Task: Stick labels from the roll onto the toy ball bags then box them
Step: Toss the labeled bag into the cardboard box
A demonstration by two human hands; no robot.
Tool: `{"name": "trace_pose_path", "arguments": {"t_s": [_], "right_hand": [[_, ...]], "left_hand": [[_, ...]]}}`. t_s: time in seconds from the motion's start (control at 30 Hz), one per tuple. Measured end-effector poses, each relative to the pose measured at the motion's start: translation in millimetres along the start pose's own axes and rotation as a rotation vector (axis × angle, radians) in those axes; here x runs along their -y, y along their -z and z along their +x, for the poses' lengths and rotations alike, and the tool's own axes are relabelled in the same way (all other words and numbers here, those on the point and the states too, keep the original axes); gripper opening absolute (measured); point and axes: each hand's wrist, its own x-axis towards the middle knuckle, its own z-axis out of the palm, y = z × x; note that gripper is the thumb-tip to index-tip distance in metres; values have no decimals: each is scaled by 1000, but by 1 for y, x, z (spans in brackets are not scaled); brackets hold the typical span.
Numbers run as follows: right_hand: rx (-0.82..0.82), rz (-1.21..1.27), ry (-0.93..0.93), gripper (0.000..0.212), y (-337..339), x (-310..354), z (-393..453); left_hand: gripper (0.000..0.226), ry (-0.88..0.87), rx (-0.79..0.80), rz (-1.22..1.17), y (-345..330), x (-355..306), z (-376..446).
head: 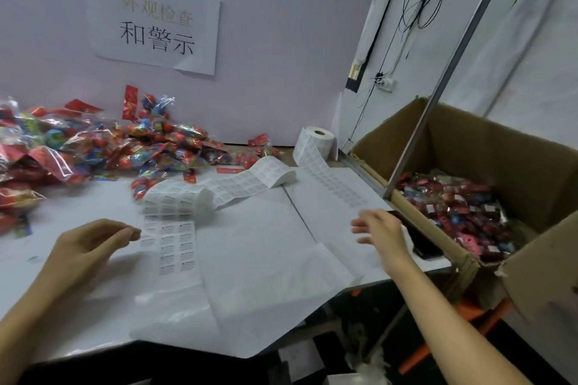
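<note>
While white paper (256, 259) covers the table, a sign (156, 25) hangs behind.

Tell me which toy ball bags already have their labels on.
The ones in the cardboard box at right, labelled bags, show small white stickers; the bag pile on the table at left shows none.

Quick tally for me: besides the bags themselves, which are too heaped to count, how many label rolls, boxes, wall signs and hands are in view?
Label rolls: 1, its strip trailing across the table
Cardboard boxes: 1, holding bags
Wall signs: 1
Hands: 2, left at the strip's end, right open near the box
Total: 5
</note>
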Motion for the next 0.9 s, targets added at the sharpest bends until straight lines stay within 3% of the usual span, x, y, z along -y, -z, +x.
{"name": "trace_pose_path", "arguments": {"t_s": [0.2, 0.3, 0.43, 0.53, 0.7, 0.8, 0.9], "right_hand": [[614, -380, 417, 12, -144, 54, -44], [806, -463, 542, 24, -215, 73, -71], [837, -506, 595, 45, -284, 64, -103], [756, -672, 717, 46, -301, 33, -114], [713, -558, 680, 46, -301, 20, -105], [710, -533, 667, 44, -300, 20, -107], [721, -494, 628, 44, -298, 21, -106]], "left_hand": [[16, 175, -158, -175, 2, 0, -4], [12, 192, -157, -110, -3, -12, -9], [9, 170, -125, 19, -4, -20, -16], [8, 165, -129, 32, -2, -20, -16], [9, 160, -157, 56, -3, -15, -13], [13, 89, -395, 167, 0, -11, -9], [7, -34, -653, 503, 19, -7, -3]]}}
